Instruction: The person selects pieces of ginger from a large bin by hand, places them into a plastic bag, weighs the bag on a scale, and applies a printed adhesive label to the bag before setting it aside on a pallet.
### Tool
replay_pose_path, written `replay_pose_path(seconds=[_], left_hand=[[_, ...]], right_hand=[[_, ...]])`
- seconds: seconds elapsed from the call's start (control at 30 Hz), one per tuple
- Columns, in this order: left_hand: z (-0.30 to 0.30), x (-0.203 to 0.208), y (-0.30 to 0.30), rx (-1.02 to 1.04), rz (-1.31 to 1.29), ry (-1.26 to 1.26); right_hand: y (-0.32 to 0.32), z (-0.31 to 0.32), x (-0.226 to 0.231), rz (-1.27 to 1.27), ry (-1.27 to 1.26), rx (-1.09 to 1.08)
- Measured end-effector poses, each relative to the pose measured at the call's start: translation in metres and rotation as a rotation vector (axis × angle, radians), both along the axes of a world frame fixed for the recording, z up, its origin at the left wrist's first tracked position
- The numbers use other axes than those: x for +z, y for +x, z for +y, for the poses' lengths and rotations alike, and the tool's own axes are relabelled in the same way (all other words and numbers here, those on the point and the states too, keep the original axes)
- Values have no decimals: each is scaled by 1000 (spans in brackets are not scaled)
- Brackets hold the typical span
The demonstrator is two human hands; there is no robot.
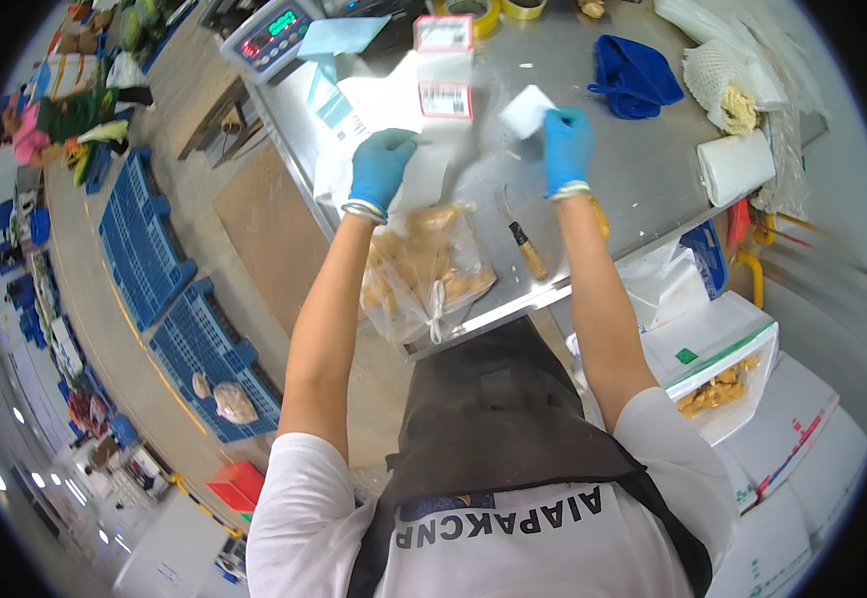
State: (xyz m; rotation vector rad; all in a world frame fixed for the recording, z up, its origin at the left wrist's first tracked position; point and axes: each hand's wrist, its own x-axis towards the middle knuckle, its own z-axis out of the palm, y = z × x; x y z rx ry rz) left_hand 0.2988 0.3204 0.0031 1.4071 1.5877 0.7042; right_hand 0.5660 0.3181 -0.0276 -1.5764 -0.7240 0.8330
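Note:
My right hand (567, 149), in a blue glove, pinches a small white label (526, 112) by its right edge above the metal table. My left hand (381, 169), gloved alike, is bent with its fingers together over white paper (427, 177); whatever lies under the fingertips is hidden. Just below the left hand a clear plastic bag (423, 261) of tan, ginger-like roots lies on the table, its knotted end toward me. Between my forearms rests a knife (528, 251) with a wooden handle. Red-bordered labels (444, 101) lie beyond my hands.
A digital scale (272, 40) stands far left, with tape rolls (471, 12) at the back. A blue cloth-like item (636, 78) lies right, near white foam netting (717, 75). Below the table's right side is an open white box (722, 384) of roots. Blue pallets (144, 239) are on the floor left.

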Motion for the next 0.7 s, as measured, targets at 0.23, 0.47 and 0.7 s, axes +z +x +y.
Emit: replay_pose_path(seconds=[0.23, 0.47, 0.7], left_hand=[[-105, 25, -51, 403, 215, 169], [-262, -23, -60, 503, 216, -181], [-241, -39, -62, 384, -43, -230]], right_hand=[[-80, -134, 34, -913, 547, 772], [-84, -162, 31, -881, 312, 1081], [-135, -149, 11, -842, 195, 1294]])
